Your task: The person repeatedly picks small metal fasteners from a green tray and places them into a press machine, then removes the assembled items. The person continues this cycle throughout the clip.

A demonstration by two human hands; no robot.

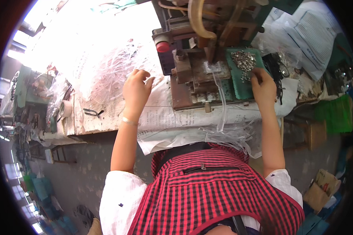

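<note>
Bench point(102, 117), paper-covered: carrying everything, largest item in sight.

Press machine point(196, 58), rusty, red knob on its left side: standing at the bench's middle, between the two hands, so each hand is working around it.

Heap of clear plastic strips point(113, 66): lying left of the machine, looking large and barely worked down. More strips are hanging off the bench's front edge toward the person's checked apron; by my judgement these are the finished ones, and fewer.

Green tray point(241, 84): sitting just right of the machine, bearing a pile of small metal fittings point(243, 60), plenty remaining.

Left hand point(136, 90): fingers curling loosely at the heap's edge, touching strips; whether it is gripping one I cannot tell.

Right hand point(262, 84): resting on the tray, fingertips pinching at the fittings just below the pile.

Black clip point(93, 112): lying apart, left, near a tape roll.
</note>
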